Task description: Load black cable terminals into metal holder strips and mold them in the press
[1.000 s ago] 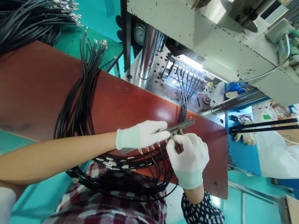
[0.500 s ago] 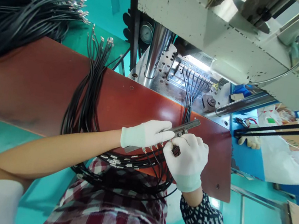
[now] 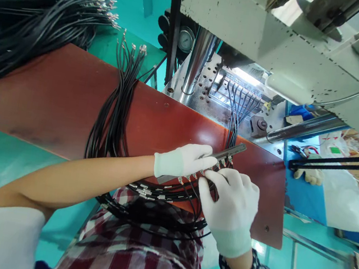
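Observation:
My left hand [image 3: 186, 160], in a white glove, lies along a narrow grey metal bar [image 3: 236, 150] and grips it, fingers pointing right. Along the bar's near edge sits a row of silver cable ends [image 3: 223, 162], their black cables hanging down. My gloved right hand [image 3: 231, 205] is at the near side of the bar, thumb and forefinger closed around a cable end; the fingertips partly hide it. Beneath both hands a looped bundle of black cables [image 3: 157, 193] with silver and white pieces rests at the edge of the red-brown board [image 3: 174, 127].
Ahead stands a press with a steel post [image 3: 199, 61] and a lit mould [image 3: 236, 91] with several cables leading out. A cable bunch [image 3: 112, 111] lies on the board at left, and a larger cable pile [image 3: 44, 24] beyond. Pliers [image 3: 303, 150] and a glove [image 3: 311, 176] are at right.
My right hand has shifted slightly right and down along the bar, its fingers less tightly curled. More cable ends show beside it. My left hand keeps its hold; the whole view has moved a little.

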Tool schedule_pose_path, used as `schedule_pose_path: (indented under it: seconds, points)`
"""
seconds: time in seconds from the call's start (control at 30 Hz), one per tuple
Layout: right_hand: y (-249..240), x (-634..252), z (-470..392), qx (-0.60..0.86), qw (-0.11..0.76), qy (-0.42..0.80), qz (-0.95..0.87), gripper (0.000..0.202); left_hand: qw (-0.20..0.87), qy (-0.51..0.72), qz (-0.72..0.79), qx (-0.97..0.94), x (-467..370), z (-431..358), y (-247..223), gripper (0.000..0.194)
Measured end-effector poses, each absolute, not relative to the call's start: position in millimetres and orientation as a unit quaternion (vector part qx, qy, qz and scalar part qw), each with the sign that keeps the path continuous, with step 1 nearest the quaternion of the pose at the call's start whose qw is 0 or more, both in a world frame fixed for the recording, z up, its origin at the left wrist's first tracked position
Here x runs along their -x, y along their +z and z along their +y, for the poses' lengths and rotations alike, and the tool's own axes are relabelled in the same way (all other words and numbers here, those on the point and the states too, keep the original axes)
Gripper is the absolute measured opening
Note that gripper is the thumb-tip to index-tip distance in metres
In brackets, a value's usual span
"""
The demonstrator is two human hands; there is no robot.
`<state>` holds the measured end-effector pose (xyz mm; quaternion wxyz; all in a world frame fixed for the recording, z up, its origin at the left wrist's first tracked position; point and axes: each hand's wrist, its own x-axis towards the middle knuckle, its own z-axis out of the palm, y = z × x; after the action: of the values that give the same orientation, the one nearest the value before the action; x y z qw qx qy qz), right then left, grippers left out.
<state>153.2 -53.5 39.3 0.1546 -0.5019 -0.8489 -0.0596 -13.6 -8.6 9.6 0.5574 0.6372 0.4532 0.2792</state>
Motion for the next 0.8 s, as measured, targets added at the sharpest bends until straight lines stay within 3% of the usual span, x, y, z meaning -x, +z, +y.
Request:
schedule_pose_path:
  seconds: [0.17, 0.6, 0.8]
  points:
    - [41.0, -146.6, -57.8, 0.488, 0.124, -0.041, -0.863, 0.015, 0.556, 0.269, 0.472, -0.629, 13.7, -9.0, 12.9, 0.033]
    - [22.6, -139.7, -50.9, 0.473, 0.166, -0.056, -0.863, 0.021, 0.576, 0.284, 0.449, -0.621, 15.5, -9.8, 15.8, 0.032]
    - [39.8, -138.5, -67.7, 0.478, 0.144, -0.038, -0.866, 0.012, 0.595, 0.289, 0.453, -0.597, 13.9, -10.7, 12.1, 0.032]
